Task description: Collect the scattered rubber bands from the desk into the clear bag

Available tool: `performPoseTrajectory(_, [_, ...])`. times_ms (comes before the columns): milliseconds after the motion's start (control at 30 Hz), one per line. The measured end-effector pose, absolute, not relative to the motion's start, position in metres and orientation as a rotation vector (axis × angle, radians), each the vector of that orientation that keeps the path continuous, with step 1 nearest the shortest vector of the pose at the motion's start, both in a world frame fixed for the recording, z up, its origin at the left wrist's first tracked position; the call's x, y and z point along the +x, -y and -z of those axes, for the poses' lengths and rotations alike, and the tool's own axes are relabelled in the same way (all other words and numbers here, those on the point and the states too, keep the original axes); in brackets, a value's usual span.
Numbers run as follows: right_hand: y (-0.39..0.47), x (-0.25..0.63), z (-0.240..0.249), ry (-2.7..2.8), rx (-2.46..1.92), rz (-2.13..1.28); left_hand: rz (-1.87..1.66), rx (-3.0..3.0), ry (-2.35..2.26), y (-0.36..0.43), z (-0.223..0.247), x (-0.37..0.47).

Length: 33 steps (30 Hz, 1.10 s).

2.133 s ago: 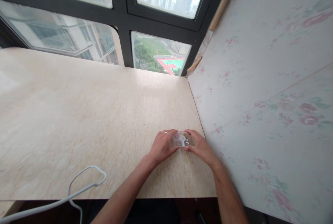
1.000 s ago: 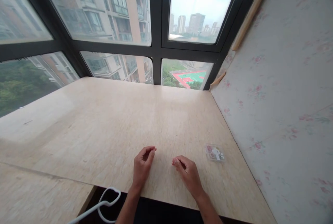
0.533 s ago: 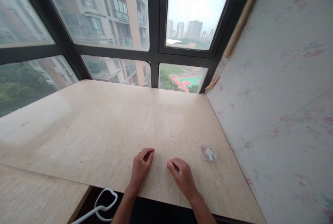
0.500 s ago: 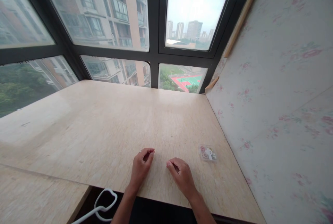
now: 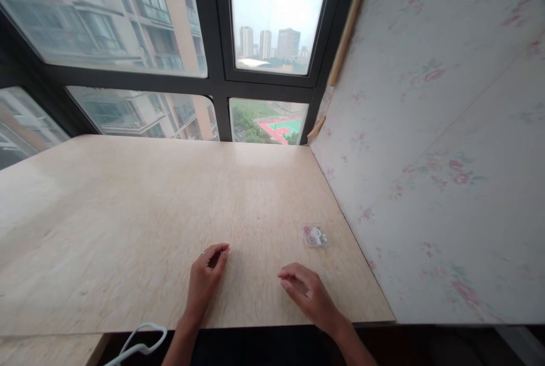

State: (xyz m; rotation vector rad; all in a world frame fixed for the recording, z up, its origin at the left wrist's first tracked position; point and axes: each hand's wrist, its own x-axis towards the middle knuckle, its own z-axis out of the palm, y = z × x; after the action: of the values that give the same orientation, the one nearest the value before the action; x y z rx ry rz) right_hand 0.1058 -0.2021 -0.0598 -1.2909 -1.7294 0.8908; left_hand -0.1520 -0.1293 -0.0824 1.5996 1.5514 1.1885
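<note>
My left hand (image 5: 207,276) rests near the front edge of the light marbled counter (image 5: 140,230), thumb and fingertips pinched together; whatever may be between them is too small to make out. To its right, my right hand (image 5: 309,293) is loosely curled, with a small gap between thumb and fingers and nothing visible in it. A small clear plastic box (image 5: 315,235) with pink, white and yellowish bits inside lies on the counter, just beyond my right hand and not touched by it.
A flowered wall (image 5: 426,127) bounds the counter on the right. Dark window frames (image 5: 219,93) stand along the back. A white looped cable or tube (image 5: 142,348) is at the front edge, lower left.
The view has turned to the right. My hands are farther apart, and the right thumb and fingertips have parted slightly. My left hand keeps its pinch.
</note>
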Motion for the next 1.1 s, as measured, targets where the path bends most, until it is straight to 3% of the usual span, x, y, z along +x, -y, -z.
performPoseTrajectory(200, [0.177, 0.194, 0.049, 1.600, -1.593, -0.481, -1.167, 1.613, -1.558, 0.129, 0.081, -0.152])
performPoseTrajectory(400, [0.138, 0.221, 0.055, 1.900, -1.642, -0.610, -1.171, 1.621, -1.571, 0.130, 0.082, -0.152])
performPoseTrajectory(567, [0.123, 0.192, 0.044, 1.893, -1.568, -0.615, -1.187, 1.602, -1.555, 0.131, 0.082, -0.151])
performPoseTrajectory(767, [0.110, 0.121, 0.025, 1.773, -1.336, -0.937, -1.243, 1.465, -1.457, 0.135, 0.076, -0.150])
performPoseTrajectory(1100, [0.085, 0.027, 0.020, 1.828, -1.106, -1.243, -1.382, 1.022, -0.865, 0.138, 0.068, -0.132])
